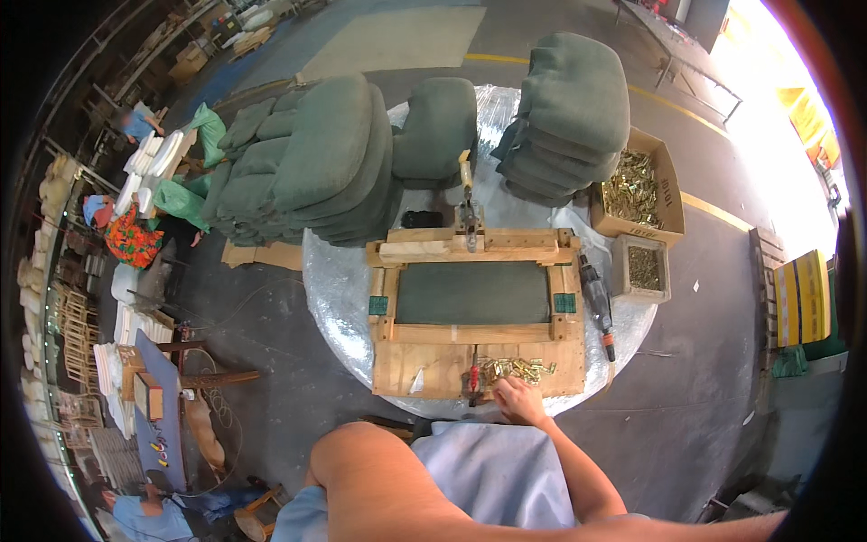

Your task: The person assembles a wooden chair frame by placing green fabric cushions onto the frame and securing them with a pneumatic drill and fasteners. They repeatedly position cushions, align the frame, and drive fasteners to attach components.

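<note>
My right hand point(518, 400) rests at the front edge of a wooden board point(433, 357), fingers curled down against a loose heap of small brass-coloured metal fittings point(519, 369). Whatever is between the fingertips is hidden. Just left of the heap lies a small red-handled tool point(474, 378). Beyond it, a wooden frame jig point(470, 334) surrounds a dark green fabric panel point(473, 293). A toggle clamp point(470, 217) stands on the jig's far rail. My left arm point(379, 474) is bent near my body, its hand out of sight.
The round table point(339, 316) is wrapped in clear film. Stacks of green upholstered cushions point(330, 149) point(578, 99) stand on its far side. At right lie a power screwdriver point(596, 296), a carton of brass fittings point(637, 190) and a screw tray point(643, 268). People work at far left.
</note>
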Available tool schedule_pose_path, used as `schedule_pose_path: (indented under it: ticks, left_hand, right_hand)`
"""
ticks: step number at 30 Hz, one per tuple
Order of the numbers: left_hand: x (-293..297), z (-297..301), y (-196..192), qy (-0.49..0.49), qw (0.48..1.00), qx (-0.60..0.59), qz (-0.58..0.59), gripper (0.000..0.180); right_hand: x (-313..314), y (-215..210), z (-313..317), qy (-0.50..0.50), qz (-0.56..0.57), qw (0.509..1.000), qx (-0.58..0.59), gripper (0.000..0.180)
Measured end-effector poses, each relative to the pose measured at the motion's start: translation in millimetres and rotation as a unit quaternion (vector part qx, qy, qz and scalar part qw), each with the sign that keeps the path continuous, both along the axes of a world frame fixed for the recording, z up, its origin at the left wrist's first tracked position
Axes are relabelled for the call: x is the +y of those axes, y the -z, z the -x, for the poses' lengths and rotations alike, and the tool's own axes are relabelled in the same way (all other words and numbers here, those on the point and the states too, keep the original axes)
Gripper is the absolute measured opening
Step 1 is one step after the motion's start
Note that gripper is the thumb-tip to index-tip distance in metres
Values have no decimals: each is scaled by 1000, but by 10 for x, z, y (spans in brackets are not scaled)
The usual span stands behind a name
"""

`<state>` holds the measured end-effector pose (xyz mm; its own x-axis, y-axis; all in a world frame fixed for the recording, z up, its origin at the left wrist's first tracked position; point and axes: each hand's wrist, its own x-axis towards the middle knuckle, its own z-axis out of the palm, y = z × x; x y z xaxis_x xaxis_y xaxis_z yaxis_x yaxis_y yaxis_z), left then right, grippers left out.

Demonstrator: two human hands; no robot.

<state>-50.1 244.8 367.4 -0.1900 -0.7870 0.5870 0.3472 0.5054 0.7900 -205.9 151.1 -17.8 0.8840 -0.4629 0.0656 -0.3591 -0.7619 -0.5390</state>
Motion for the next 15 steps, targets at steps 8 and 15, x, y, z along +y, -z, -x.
schedule_pose_path:
  ticks: [8,15]
  left_hand:
    - [-145,-86,-12,14,1000,19,-3,32]
    - [-299,-210,41,24,999,40,-7,32]
  right_hand:
    - [-42,50,-48,-54,15,998,40,12]
    - [-78,23,-114,-44,-16,997,59,10]
